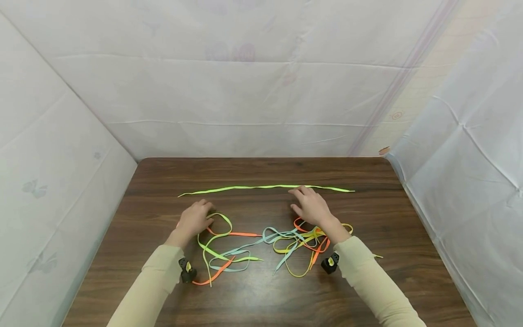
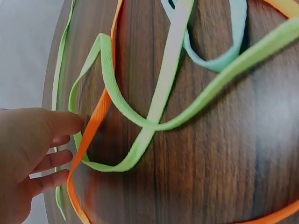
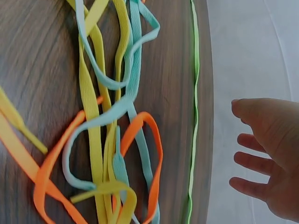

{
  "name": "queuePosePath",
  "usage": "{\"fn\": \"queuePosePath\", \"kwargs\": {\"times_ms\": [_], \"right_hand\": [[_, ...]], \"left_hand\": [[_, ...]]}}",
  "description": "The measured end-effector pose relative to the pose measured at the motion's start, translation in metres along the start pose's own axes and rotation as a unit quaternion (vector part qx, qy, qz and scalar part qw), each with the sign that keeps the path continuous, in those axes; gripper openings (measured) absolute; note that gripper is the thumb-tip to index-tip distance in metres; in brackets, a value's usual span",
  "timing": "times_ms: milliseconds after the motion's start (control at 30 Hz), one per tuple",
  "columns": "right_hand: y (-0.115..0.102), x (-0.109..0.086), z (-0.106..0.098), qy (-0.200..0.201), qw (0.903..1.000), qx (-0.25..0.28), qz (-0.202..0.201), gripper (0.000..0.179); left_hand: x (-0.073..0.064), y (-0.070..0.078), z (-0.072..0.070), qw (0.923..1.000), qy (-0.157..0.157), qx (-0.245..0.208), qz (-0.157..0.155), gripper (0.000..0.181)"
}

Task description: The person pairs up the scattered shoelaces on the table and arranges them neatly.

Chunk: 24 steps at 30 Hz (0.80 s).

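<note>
L hand (image 1: 194,220) at looped lime shoelace (image 2: 150,125), head-view ctr-left, pinch unclear; R hand (image 1: 312,208) empty, fingers apart; prob. light/limp, grip nr tip (image 1: 260,259).

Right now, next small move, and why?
I'd probably have the left hand pinch the looped green lace and ease it free: it's beside that hand and crosses the orange lace and blue lace; another green lace already lies nearly straight.
</note>
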State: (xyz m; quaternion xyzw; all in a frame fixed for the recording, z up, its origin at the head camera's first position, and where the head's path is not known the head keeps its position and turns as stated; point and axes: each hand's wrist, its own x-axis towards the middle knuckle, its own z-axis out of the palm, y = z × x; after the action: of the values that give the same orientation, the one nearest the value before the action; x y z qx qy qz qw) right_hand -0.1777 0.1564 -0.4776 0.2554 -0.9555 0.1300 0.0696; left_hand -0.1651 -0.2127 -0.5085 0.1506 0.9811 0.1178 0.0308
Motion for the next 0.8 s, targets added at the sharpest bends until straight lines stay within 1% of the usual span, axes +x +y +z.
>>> {"fn": "queuePosePath", "kwargs": {"times_ms": [200, 400, 633, 800], "right_hand": [[-0.007, 0.002, 0.007, -0.004, 1.0000, 0.005, -0.006, 0.042], [-0.018, 0.004, 0.014, -0.007, 0.9997, 0.019, -0.008, 0.041], [-0.032, 0.006, 0.021, -0.012, 0.9989, 0.040, -0.021, 0.039], [-0.039, 0.007, 0.025, -0.020, 0.9979, 0.059, -0.018, 0.039]], "left_hand": [[-0.003, -0.004, 0.001, 0.9997, -0.010, 0.000, -0.020, 0.027], [-0.003, -0.005, 0.003, 0.9991, -0.012, -0.005, -0.040, 0.013], [-0.003, -0.001, 0.002, 0.9988, -0.006, -0.019, -0.045, 0.013], [-0.006, 0.004, -0.003, 0.9986, 0.004, -0.034, -0.041, 0.011]]}}
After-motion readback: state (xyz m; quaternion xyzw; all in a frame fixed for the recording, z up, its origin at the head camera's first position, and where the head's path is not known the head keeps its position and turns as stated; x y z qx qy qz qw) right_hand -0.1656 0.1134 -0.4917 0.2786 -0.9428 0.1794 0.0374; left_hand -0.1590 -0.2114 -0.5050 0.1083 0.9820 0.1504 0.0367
